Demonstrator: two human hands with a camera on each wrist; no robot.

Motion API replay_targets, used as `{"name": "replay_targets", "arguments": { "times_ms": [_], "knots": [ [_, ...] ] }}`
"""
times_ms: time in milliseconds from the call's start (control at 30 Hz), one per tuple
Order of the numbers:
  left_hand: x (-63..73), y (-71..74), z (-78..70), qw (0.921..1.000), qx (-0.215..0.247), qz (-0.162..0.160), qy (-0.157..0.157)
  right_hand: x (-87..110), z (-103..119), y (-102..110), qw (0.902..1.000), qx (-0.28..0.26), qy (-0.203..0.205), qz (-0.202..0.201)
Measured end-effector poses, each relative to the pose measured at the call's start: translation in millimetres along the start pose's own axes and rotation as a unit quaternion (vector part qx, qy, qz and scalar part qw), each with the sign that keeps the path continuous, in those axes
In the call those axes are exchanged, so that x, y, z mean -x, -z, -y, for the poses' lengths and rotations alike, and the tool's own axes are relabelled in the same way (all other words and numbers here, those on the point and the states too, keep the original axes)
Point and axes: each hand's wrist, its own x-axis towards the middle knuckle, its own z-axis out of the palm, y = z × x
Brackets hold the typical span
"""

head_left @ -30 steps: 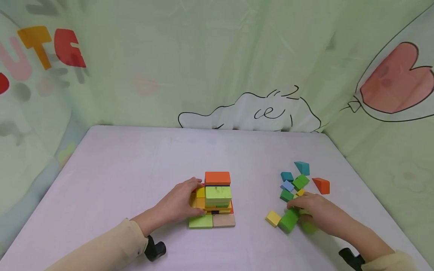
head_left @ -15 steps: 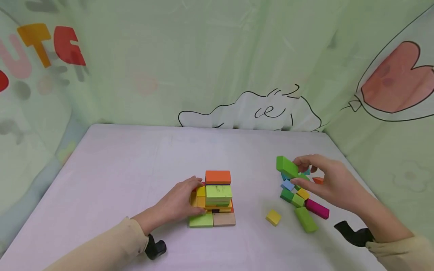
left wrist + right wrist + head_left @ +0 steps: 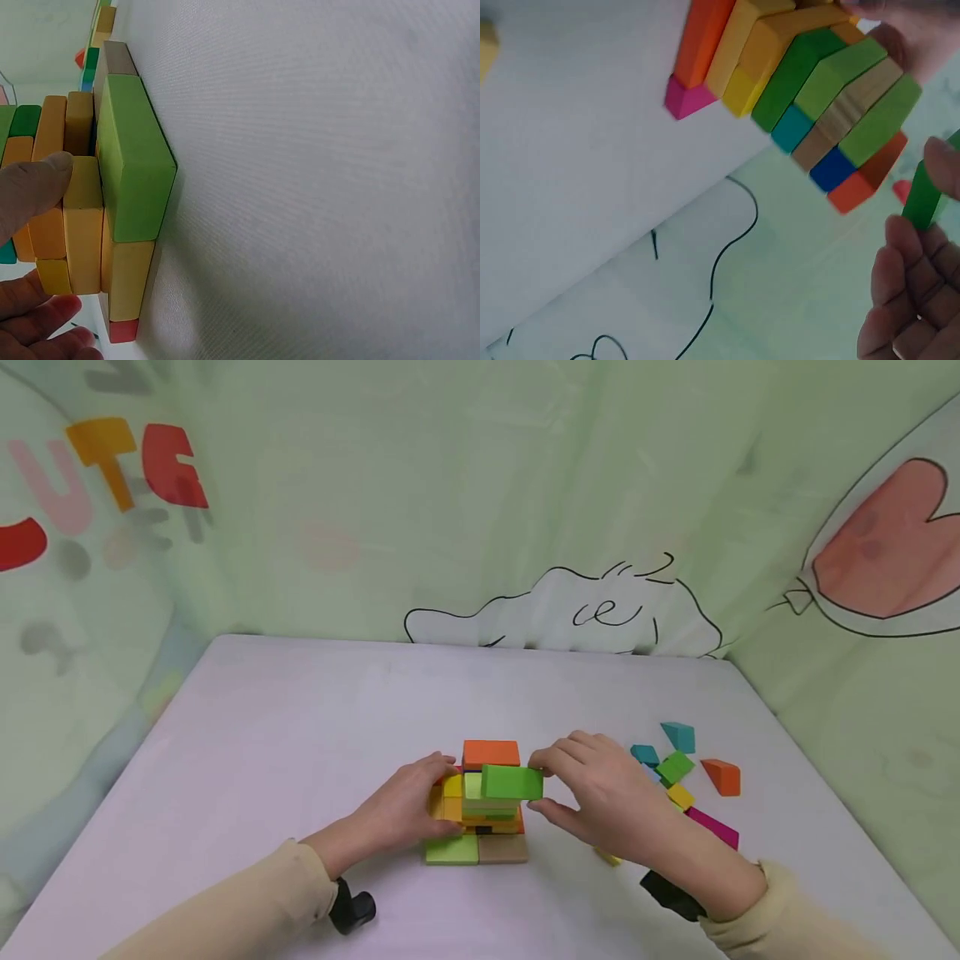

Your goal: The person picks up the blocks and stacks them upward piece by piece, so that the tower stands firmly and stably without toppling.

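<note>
A stack of coloured wooden blocks (image 3: 491,806) stands on the table, with an orange block (image 3: 491,752) on top and a light green block (image 3: 136,154) in its bottom layer. My left hand (image 3: 402,800) holds the stack's left side, thumb on the near face and fingers round the back. Between thumb and fingertips, my right hand (image 3: 600,789) pinches a bright green rectangular block (image 3: 512,782). The head view has this block in front of the stack's upper part; the right wrist view has the block (image 3: 922,196) apart from the stack.
Loose blocks lie to the right, partly behind my right hand: a teal wedge (image 3: 679,737), an orange wedge (image 3: 722,776), a green block (image 3: 675,767), a magenta block (image 3: 712,827) and others. A printed cloth wall (image 3: 480,502) rises behind the white table (image 3: 315,710).
My right hand has picked the green block from the loose pile, lifted it and carried it left to the stack. My left hand has stayed on the stack.
</note>
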Motion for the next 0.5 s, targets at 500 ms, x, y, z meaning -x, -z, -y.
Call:
{"name": "replay_targets", "arguments": {
  "times_ms": [500],
  "knots": [
    [0.1,1.0,-1.8,0.9999,0.012,0.004,0.005,-10.9,9.4,-11.3,0.9973,0.068,0.004,0.028]
  ]
}}
